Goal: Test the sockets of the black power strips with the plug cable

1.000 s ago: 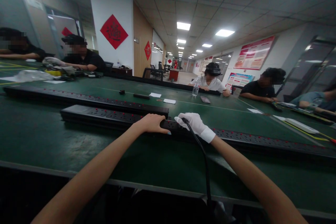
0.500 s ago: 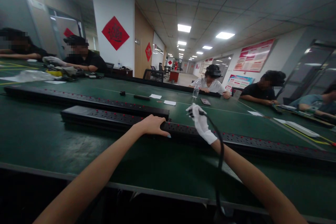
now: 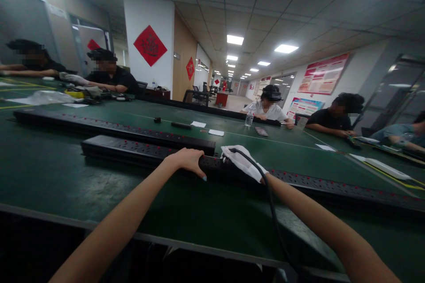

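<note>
A long black power strip [image 3: 308,181] with rows of sockets and red marks runs across the table in front of me. My bare left hand [image 3: 188,160] grips it near the middle, thumb down the near side and fingers over the top. In a white glove, my right hand [image 3: 244,162] is closed around a black power plug [image 3: 226,158], its prongs turned down close above the sockets. Whether the prongs touch the strip I cannot tell. From the plug a black cable [image 3: 271,205] loops over my right wrist and drops past the table's near edge.
Behind lies a second black power strip [image 3: 109,124]. Farther back on the green table [image 3: 99,190] are white paper slips [image 3: 216,132], a small black block [image 3: 157,120], a short black bar [image 3: 181,125] and a clear bottle [image 3: 249,118]. Several people sit around the table.
My right hand has come down and left with the plug, from above the strip to just over its sockets. My left hand stays on the strip, slightly farther left in view.
</note>
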The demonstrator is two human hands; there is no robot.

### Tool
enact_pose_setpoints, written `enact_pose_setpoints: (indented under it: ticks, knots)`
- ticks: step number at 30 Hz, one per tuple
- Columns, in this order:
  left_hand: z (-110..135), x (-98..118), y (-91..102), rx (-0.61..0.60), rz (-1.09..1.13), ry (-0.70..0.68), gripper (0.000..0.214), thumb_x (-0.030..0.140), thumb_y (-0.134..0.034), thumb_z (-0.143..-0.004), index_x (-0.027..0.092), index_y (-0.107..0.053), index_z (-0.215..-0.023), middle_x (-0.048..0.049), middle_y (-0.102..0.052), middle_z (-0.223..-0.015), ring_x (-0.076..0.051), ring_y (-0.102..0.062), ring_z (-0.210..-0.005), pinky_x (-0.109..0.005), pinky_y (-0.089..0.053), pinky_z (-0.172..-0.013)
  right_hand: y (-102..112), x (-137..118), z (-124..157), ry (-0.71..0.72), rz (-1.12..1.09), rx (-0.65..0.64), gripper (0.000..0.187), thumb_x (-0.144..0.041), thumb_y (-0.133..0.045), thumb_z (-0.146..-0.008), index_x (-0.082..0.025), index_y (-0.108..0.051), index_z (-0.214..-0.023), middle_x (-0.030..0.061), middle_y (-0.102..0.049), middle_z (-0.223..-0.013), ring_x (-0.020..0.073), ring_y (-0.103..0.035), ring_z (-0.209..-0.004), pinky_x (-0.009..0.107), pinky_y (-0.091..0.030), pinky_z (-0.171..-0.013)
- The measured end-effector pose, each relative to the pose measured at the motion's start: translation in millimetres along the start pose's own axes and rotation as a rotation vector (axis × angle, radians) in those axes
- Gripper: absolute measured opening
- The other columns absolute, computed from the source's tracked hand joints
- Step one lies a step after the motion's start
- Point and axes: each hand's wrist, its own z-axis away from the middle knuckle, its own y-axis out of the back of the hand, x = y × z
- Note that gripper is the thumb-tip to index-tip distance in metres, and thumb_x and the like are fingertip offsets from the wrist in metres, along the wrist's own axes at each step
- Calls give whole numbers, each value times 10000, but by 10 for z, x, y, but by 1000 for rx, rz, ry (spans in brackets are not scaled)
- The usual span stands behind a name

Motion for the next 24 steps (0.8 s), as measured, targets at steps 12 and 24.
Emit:
enact_pose_setpoints:
  ticks: [12,24]
  knots:
    - [1,18,7,19,-39,2,769,754,-554,-478,223,-534,-1034,-82,-624,-1053,-286,-588,-932,-337,-433,-743,46,-578,-161,-72,550,-169,457,-447,-337,-859,-141,-675,-814,126,-682,-801,221,-645,-792,256,-443,-648]
    - [-14,15,-1,10,-35,10,782,757,-562,-461,226,-532,-1035,-78,-623,-1050,-284,-589,-919,-339,-437,-728,-48,-516,-65,39,453,-75,318,-363,-402,-824,-192,-668,-792,55,-685,-765,175,-629,-703,223,-408,-604]
